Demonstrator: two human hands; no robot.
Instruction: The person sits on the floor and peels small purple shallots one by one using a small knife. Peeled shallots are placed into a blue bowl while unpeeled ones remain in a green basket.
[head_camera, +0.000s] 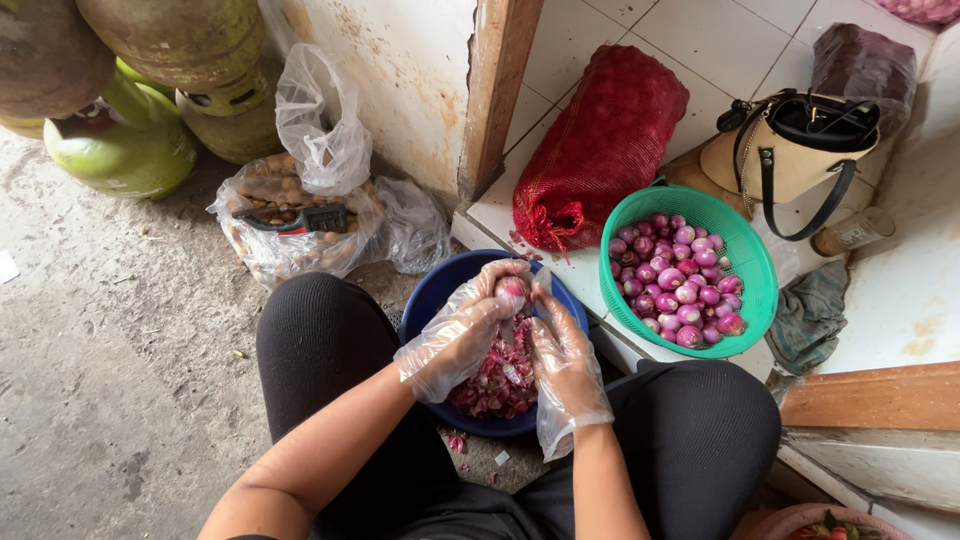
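My left hand (458, 335) and my right hand (563, 365) both wear loose clear plastic gloves. They meet over a blue basin (432, 290) that holds a heap of reddish shallot skins (497, 378). A small shallot (513, 289) is pinched at the fingertips of my left hand, and my right hand's fingers touch it from the right. Whether my right hand holds a blade is hidden. A green plastic basket (752, 258) to the right holds several peeled purple shallots (677, 280).
A red mesh sack (600, 145) leans on the tiled step behind the basket. A tan handbag (790, 150), a small bottle (852, 231) and a grey rag (810, 315) lie right. Clear bags of shallots (290, 220) and green gas cylinders (125, 145) stand left. My knees flank the basin.
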